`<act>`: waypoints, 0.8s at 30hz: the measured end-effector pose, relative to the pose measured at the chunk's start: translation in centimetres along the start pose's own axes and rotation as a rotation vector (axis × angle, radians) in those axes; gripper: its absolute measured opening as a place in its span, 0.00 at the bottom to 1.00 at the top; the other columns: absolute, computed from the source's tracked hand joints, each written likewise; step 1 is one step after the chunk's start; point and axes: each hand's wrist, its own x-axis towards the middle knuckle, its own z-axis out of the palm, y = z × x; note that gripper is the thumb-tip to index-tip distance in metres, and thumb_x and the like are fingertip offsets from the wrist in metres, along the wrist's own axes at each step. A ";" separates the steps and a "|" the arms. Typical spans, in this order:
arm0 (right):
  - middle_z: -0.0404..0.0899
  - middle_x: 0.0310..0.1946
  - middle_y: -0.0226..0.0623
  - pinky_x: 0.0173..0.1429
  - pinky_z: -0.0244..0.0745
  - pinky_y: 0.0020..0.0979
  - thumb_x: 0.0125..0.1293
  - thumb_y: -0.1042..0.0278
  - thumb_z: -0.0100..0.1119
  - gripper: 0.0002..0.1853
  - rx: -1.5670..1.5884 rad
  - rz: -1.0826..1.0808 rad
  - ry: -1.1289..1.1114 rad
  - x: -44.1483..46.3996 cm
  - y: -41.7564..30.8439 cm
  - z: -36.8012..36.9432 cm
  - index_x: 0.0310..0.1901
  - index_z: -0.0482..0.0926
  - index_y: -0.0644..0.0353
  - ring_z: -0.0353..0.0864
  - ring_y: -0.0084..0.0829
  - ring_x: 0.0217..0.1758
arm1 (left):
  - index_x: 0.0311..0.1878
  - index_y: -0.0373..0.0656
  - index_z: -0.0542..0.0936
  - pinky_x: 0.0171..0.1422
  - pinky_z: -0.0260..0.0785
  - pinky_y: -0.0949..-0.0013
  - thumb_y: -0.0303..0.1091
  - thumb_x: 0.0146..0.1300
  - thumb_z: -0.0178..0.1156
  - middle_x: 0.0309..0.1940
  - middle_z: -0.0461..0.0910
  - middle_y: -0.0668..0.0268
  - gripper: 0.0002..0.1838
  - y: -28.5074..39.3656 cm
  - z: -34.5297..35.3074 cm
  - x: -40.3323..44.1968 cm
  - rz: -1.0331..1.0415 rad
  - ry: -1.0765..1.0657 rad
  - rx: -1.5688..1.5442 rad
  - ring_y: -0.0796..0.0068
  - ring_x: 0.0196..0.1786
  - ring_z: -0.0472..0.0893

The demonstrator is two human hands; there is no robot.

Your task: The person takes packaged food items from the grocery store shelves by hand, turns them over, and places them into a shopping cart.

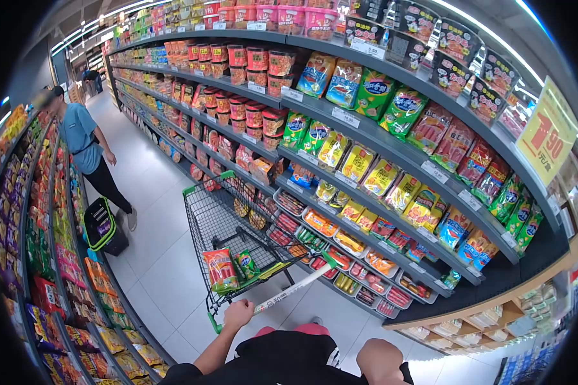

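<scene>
My left hand (239, 314) is closed around the left end of the white handle bar (295, 294) of a shopping cart (209, 208). The cart has a dark wire basket with green corners and stands just ahead of me. In its basket lie a red packet of sausages (221, 269) and a smaller green packet (245, 263). At the lower right, a bent part of my right arm (379, 356) shows beside my dark shirt; the right hand itself cannot be seen.
Shelves of packaged sausages (382, 176) and noodle tubs (247, 58) curve along the right. Snack bags (61, 240) line the left shelves. Ahead on the left stands a person in a blue shirt (80, 128), near a black and green basket (103, 228) on the floor. A yellow price sign (546, 131) hangs right.
</scene>
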 end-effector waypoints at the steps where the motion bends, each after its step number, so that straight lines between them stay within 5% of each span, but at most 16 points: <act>1: 0.78 0.51 0.30 0.29 0.77 0.25 0.58 0.72 0.70 0.22 -0.004 -0.010 0.002 0.3 0.1 -0.3 0.55 0.81 0.60 0.78 0.20 0.53 | 0.52 0.48 0.89 0.61 0.79 0.44 0.55 0.69 0.49 0.45 0.88 0.45 0.26 -0.2 -0.1 0.0 -0.001 0.006 0.001 0.40 0.50 0.87; 6: 0.78 0.51 0.32 0.30 0.76 0.26 0.60 0.72 0.71 0.23 -0.130 -0.129 -0.062 1.3 -2.4 -4.0 0.58 0.79 0.58 0.80 0.26 0.51 | 0.50 0.45 0.89 0.60 0.79 0.45 0.54 0.68 0.50 0.43 0.88 0.45 0.26 -1.4 0.9 0.6 0.006 0.046 0.009 0.41 0.50 0.87; 12: 0.82 0.45 0.38 0.31 0.77 0.27 0.65 0.72 0.70 0.16 -0.759 0.301 0.461 1.4 -5.7 -9.8 0.53 0.82 0.64 0.83 0.33 0.44 | 0.43 0.39 0.89 0.53 0.78 0.45 0.50 0.67 0.54 0.36 0.88 0.45 0.24 -2.1 2.1 1.0 0.119 0.160 -0.038 0.41 0.45 0.88; 15: 0.77 0.39 0.41 0.37 0.76 0.34 0.70 0.78 0.58 0.20 -0.999 0.725 0.324 -2.1 -11.8 -17.4 0.60 0.66 0.58 0.76 0.36 0.34 | 0.40 0.38 0.89 0.51 0.79 0.48 0.45 0.65 0.57 0.34 0.87 0.45 0.20 -1.0 2.0 0.0 0.104 0.258 -0.043 0.42 0.42 0.88; 16: 0.77 0.40 0.40 0.38 0.77 0.31 0.70 0.83 0.54 0.19 -1.060 0.837 0.214 -2.7 -13.0 -20.0 0.61 0.68 0.60 0.78 0.34 0.36 | 0.40 0.38 0.89 0.50 0.80 0.51 0.42 0.64 0.59 0.34 0.87 0.45 0.17 -1.9 3.0 1.1 0.133 0.284 -0.093 0.44 0.41 0.89; 21: 0.80 0.40 0.34 0.46 0.77 0.25 0.73 0.84 0.56 0.13 -1.325 1.248 0.373 -4.8 -18.6 -29.9 0.57 0.75 0.64 0.81 0.23 0.42 | 0.40 0.40 0.89 0.44 0.81 0.55 0.28 0.63 0.61 0.30 0.88 0.51 0.08 -1.9 5.4 3.1 0.230 0.380 -0.198 0.54 0.35 0.90; 24: 0.82 0.42 0.32 0.47 0.75 0.23 0.74 0.79 0.62 0.09 -1.469 1.243 0.382 -4.0 -20.6 -36.1 0.54 0.78 0.64 0.80 0.19 0.42 | 0.42 0.39 0.86 0.44 0.79 0.56 0.25 0.63 0.60 0.31 0.87 0.53 0.08 0.6 6.6 2.2 0.207 0.479 -0.227 0.55 0.34 0.88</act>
